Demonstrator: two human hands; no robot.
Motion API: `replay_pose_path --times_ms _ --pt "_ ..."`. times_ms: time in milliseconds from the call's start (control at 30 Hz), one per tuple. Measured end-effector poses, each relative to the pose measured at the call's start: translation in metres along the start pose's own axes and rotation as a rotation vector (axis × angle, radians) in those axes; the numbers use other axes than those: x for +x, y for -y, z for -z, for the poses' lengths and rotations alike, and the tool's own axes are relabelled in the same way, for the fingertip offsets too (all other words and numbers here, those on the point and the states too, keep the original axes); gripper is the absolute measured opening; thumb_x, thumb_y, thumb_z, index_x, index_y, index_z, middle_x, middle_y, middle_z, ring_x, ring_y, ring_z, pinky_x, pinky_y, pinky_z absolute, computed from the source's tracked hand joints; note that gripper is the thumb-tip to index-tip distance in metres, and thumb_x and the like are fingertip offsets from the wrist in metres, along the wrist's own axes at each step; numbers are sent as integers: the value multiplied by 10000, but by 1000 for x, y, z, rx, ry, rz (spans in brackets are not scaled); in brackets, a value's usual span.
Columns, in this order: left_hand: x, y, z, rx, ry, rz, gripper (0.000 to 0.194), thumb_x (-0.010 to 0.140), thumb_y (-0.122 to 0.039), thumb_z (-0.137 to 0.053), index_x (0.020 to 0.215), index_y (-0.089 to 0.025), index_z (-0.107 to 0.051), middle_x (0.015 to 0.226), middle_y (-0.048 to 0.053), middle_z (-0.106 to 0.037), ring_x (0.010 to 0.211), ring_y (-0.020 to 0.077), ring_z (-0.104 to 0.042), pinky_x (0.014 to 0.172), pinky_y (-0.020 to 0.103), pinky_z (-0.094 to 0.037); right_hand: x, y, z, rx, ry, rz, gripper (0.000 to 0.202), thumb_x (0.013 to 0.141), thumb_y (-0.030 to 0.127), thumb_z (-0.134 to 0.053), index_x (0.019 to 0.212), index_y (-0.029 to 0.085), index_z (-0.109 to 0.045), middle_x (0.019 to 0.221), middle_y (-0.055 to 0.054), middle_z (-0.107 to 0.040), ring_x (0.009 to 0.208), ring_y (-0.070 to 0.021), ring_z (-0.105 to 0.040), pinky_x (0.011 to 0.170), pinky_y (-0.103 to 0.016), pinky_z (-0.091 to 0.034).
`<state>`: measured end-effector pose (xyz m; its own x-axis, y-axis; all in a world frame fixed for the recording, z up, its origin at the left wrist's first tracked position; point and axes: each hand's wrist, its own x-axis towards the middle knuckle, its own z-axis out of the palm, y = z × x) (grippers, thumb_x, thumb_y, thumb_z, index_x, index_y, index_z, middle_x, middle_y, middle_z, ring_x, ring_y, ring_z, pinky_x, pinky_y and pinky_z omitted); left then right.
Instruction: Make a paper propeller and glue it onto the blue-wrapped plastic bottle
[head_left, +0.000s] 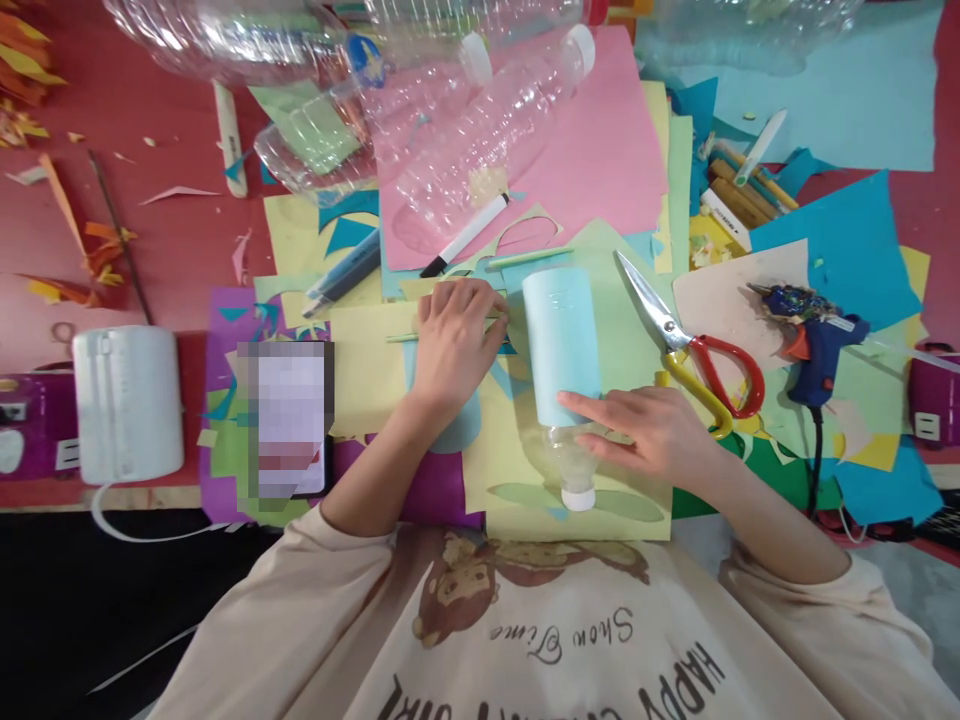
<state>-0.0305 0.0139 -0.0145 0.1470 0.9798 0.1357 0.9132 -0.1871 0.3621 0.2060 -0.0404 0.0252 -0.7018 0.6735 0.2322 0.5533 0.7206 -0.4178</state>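
Note:
A plastic bottle (578, 470) wrapped in light blue paper (562, 325) lies before me, its white cap toward my body. My right hand (660, 435) is open, its index finger stretched out and touching the lower edge of the blue wrap, another finger at the clear neck. Left of the bottle, my left hand (459, 335) is closed, fingers curled down over paper scraps; what they hold, if anything, is hidden. A blue-grey paper piece (457, 425) shows beneath that wrist. Scissors (675, 335) with red and yellow handles lie open to the bottle's right.
Clear empty bottles (495, 130) lie on pink paper (607, 130) at the back. A black-and-white marker (465, 235) and a grey-blue cutter (345, 270) lie nearer. On the right is a blue glue gun (821, 360); at left, a phone (292, 420) and a white case (127, 405).

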Motion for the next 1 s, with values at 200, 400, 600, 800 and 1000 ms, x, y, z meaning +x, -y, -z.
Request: replay_pose_path --times_ms 200,400,600,800,1000 --pt "0 -1 -1 -180 25 53 170 812 -117 -563 944 -224 -561 828 3 -657 864 200 -602 839 380 -421 2 4 -7 -8 -43 -84 372 1001 383 -407 1242 187 -611 535 60 -557 460 -91 -464 472 -266 -312" --pt "1 14 5 -432 -232 52 171 823 -193 -595 983 -244 -564 794 -24 -640 717 132 -571 737 322 -457 3 4 -8 93 -140 -67 311 963 310 -498 1228 176 -589 535 71 -555 451 -87 -445 462 -247 -340" --pt "-1 2 23 -798 -549 59 144 844 -342 -668 922 -276 -567 829 -14 -582 776 115 -580 701 304 -472 10 6 -5 260 -310 -135 169 923 237 -542 1088 232 -578 656 39 -589 493 -85 -485 462 -224 -402" --pt "-19 -45 19 -984 -327 -69 149 863 -248 -642 982 -245 -552 844 -23 -601 767 94 -589 691 262 -507 24 12 -4 318 -346 -323 459 831 500 -629 1156 199 -510 880 -47 -614 656 -137 -520 572 -286 -462" --pt "-23 -48 9 -882 -237 -141 152 867 -184 -606 982 -237 -521 862 -6 -618 776 112 -586 707 279 -508 25 2 6 487 -363 -491 128 907 295 -559 812 212 -578 681 15 -570 584 -105 -486 513 -241 -401"
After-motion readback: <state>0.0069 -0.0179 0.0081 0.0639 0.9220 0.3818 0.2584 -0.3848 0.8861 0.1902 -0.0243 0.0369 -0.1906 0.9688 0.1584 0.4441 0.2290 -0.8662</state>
